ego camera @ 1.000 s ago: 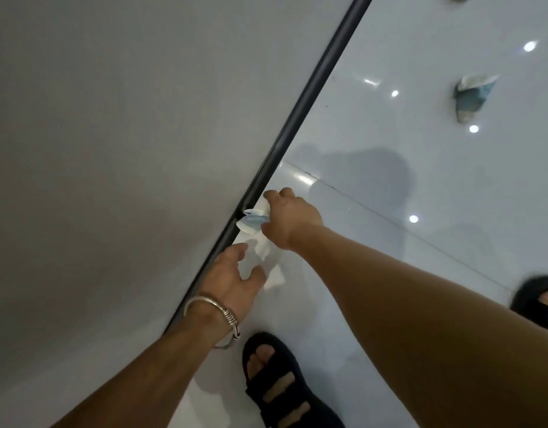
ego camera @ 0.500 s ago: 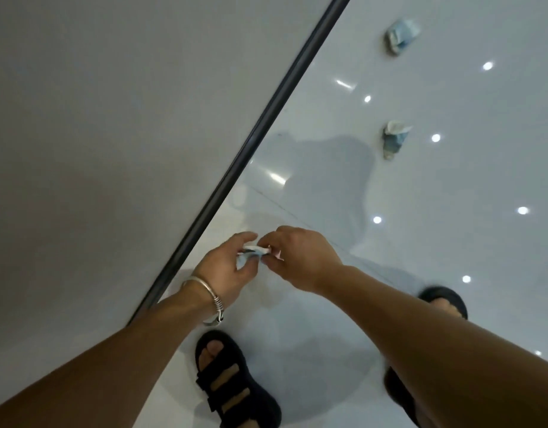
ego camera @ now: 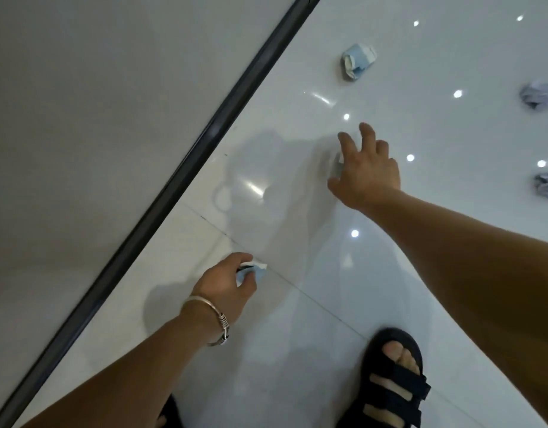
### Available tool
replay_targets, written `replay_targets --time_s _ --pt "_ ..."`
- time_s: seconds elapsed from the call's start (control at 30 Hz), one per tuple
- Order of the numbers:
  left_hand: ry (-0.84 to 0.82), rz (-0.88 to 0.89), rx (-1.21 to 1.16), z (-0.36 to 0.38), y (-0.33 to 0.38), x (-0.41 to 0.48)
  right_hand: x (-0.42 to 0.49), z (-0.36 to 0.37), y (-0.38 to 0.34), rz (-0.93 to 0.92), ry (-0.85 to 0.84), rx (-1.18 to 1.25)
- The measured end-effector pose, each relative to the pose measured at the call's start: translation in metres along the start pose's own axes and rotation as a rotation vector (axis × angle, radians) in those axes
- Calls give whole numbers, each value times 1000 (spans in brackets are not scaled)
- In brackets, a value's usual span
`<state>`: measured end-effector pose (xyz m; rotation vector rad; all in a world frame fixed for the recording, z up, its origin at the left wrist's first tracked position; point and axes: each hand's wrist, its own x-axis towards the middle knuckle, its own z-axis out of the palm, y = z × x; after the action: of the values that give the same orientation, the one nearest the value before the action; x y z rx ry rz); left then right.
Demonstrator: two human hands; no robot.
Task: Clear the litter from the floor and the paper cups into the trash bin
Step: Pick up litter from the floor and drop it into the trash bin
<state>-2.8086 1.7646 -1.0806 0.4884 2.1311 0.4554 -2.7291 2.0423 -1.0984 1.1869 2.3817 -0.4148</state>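
Paper, all of it: light, soft, already crushed, nothing fragile. The left hand [ego camera: 223, 282] is on the floor side of the black skirting strip [ego camera: 204, 143], near it. Its fingers are curled round a blue-and-white cup scrap [ego camera: 254, 271], pinched between thumb and fingertips, with part of the scrap sticking out.

The right hand [ego camera: 365, 171] is further out from the strip, fingers splayed and straight, gripping nothing that shows. A small pale bit sits at its thumb edge. Can't tell whether that is litter or glare, or whether the hand touches it.

Left on the floor [ego camera: 297, 304]:
- A crushed blue-white cup [ego camera: 357, 64], out from the strip, beyond the right hand and apart from it.
- Two grey-white paper wads [ego camera: 539, 95] [ego camera: 547, 185], well away from the strip at the frame's right edge.

The trash bin is not in view.

Handling, as a judgement:
- **Cup:** probably weighs next to nothing and has no stiffness left, so it will give under any squeeze.
- **Floor:** the glossy tile looks slick, so a sideways poke would likely just skate the cup along.
- **Where to hold:** better to come from above and pinch across a folded ridge or the rolled rim, where the paper is doubled.
- **Wads:** a whole-hand scoop, since they should compress.
- **Risk:** the left hand's two-point pinch looks marginal. Adding more pieces there risks dropping the scrap.
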Motion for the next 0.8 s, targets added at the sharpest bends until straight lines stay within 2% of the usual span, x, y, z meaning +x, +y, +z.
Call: replay_targets --time_s 0.17,0.27,0.33,0.5,0.8 --pt "50 3 -7 6 -4 13 -2 42 -5 39 -30 195" --pt "62 6 6 -9 18 7 -44 43 -16 -89 -121 278" --pt "36 23 46 -26 41 -4 -67 22 -23 -146 -122 315" --pt "50 15 173 -90 114 -55 -122 -84 -36 -232 -48 376" --pt "242 60 -13 -201 250 -226 -257 -318 -28 -500 -101 242"
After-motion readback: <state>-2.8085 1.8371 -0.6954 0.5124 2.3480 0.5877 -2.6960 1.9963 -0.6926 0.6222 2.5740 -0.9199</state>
